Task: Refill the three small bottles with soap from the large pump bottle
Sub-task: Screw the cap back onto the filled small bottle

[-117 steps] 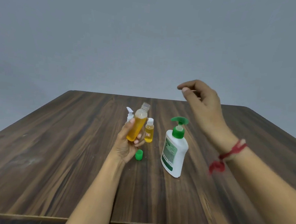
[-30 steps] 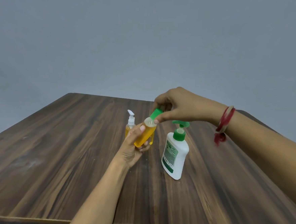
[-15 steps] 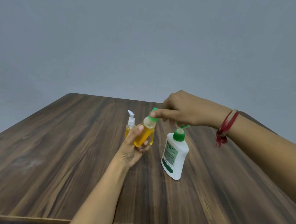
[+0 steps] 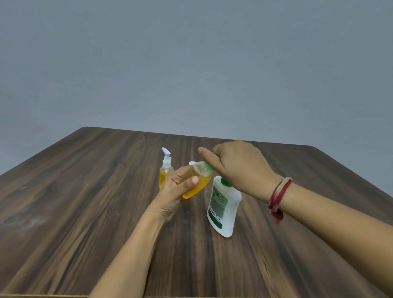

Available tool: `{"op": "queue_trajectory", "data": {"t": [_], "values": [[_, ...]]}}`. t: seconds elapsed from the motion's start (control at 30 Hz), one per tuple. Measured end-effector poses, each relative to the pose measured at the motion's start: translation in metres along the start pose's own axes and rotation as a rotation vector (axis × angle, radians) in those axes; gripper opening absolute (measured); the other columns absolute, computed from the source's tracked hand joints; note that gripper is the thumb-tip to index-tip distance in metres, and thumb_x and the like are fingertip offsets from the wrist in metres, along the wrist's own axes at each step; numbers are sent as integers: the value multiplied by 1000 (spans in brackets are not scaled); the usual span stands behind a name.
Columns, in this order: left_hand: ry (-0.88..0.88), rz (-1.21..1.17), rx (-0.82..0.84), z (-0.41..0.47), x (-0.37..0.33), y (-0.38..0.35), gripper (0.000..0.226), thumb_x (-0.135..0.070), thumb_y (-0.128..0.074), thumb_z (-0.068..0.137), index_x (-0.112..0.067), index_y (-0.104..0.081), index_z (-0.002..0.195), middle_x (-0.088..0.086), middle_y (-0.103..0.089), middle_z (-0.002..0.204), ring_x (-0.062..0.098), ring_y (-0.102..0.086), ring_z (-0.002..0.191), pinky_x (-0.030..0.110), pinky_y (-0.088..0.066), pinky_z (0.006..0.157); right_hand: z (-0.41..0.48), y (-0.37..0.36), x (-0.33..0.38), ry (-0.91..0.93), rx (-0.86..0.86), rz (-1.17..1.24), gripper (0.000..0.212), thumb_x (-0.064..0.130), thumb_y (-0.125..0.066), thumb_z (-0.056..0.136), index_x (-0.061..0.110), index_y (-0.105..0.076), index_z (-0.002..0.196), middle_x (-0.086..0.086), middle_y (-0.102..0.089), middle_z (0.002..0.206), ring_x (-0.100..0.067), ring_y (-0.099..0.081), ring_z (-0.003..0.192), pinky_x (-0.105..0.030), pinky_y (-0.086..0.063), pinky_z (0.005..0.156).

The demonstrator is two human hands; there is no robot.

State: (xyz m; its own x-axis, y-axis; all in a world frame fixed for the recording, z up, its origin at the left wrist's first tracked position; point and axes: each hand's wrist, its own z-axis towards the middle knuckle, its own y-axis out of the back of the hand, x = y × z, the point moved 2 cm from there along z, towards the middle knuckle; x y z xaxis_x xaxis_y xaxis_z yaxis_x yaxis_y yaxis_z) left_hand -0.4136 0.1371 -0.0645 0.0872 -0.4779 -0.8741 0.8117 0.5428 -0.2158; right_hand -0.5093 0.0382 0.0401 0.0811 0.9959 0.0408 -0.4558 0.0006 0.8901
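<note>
My left hand (image 4: 178, 186) grips a small clear bottle (image 4: 199, 181) full of orange soap, tilted to the right above the table. My right hand (image 4: 238, 168) is closed over the green cap (image 4: 207, 165) on that bottle's neck. The large white pump bottle (image 4: 223, 209) with a green label stands just right of it, its green pump head hidden behind my right hand. A small orange bottle with a white pump (image 4: 165, 170) stands behind my left hand. The white cap (image 4: 191, 163) of a third small bottle peeks out behind the held one.
The dark wooden table (image 4: 70, 210) ends at a near edge along the bottom of the view. A plain grey wall rises behind the far edge. A red thread band (image 4: 278, 196) circles my right wrist.
My right hand brought the green cap from the table onto the held bottle's neck and has closed down over it. The held bottle and both hands sank slightly.
</note>
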Motion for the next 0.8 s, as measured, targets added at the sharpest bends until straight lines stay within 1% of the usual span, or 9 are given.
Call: {"op": "queue_trajectory", "data": {"t": [0.07, 0.13, 0.2, 0.27, 0.37, 0.5, 0.57, 0.7, 0.8], "values": [[-2, 2, -3, -1, 0, -3, 63, -65, -76, 59, -19, -69, 102, -17, -64, 75, 0, -58, 69, 12, -44, 61, 3, 6, 0, -40, -7, -18, 65, 63, -31, 91, 12, -42, 53, -2, -42, 48, -17, -42, 48, -30, -31, 49], [27, -39, -18, -3, 3, -5, 65, -70, -76, 52, -25, -71, 98, -13, -57, 73, 1, -52, 62, 12, -40, 54, 8, 17, 3, -22, 19, 4, 67, 70, -33, 86, 11, -44, 56, -3, -48, 51, -18, -47, 50, -29, -33, 48], [72, -142, -38, -3, 6, -3, 60, -70, -80, 46, -28, -73, 89, -3, -48, 75, 3, -46, 53, 13, -34, 46, 12, 27, 6, 104, 38, 2, 60, 69, -35, 86, 13, -49, 68, 3, -49, 56, -14, -47, 54, -28, -32, 50], [111, -258, -21, -3, 10, 2, 56, -65, -84, 44, -26, -74, 84, -3, -49, 71, 1, -43, 45, 14, -29, 41, 14, 28, 8, 320, 9, -121, 47, 60, -34, 92, 20, -47, 74, 5, -49, 60, -12, -45, 54, -27, -29, 48], [130, -350, 124, -6, 11, -1, 49, -60, -83, 53, -22, -74, 82, -7, -53, 53, 2, -38, 40, 15, -27, 41, 13, 17, 11, 460, -66, -241, 44, 44, -28, 92, 18, -42, 60, 3, -43, 52, -17, -40, 45, -23, -18, 42], [53, -331, 186, -7, 7, -2, 41, -63, -78, 59, -28, -74, 81, -3, -61, 54, 1, -43, 41, 16, -30, 45, 11, 9, 23, 283, -195, -154, 45, 39, -23, 84, 17, -22, 45, 0, -22, 40, -13, -17, 38, -23, -11, 45], [22, -311, 160, -7, 5, 1, 43, -64, -79, 57, -30, -75, 82, -1, -65, 59, 1, -45, 42, 17, -31, 48, 10, 8, 30, 185, -220, -152, 47, 37, -25, 85, 16, -17, 44, 0, -16, 39, -13, -14, 37, -22, -10, 45], [-5, -248, 60, -4, 5, 1, 49, -67, -80, 51, -29, -75, 81, -8, -66, 75, 1, -46, 44, 16, -33, 51, 14, 12, 26, 46, -116, -78, 52, 39, -36, 93, 14, -32, 48, -1, -27, 44, -14, -26, 43, -26, -17, 46], [15, -194, -72, -2, 7, 1, 60, -70, -79, 48, -25, -73, 86, -4, -53, 72, 1, -46, 51, 13, -37, 47, 7, 25, 13, -12, -58, 55, 55, 65, -34, 89, 17, -59, 74, 5, -50, 56, -8, -46, 53, -26, -27, 50]]}}
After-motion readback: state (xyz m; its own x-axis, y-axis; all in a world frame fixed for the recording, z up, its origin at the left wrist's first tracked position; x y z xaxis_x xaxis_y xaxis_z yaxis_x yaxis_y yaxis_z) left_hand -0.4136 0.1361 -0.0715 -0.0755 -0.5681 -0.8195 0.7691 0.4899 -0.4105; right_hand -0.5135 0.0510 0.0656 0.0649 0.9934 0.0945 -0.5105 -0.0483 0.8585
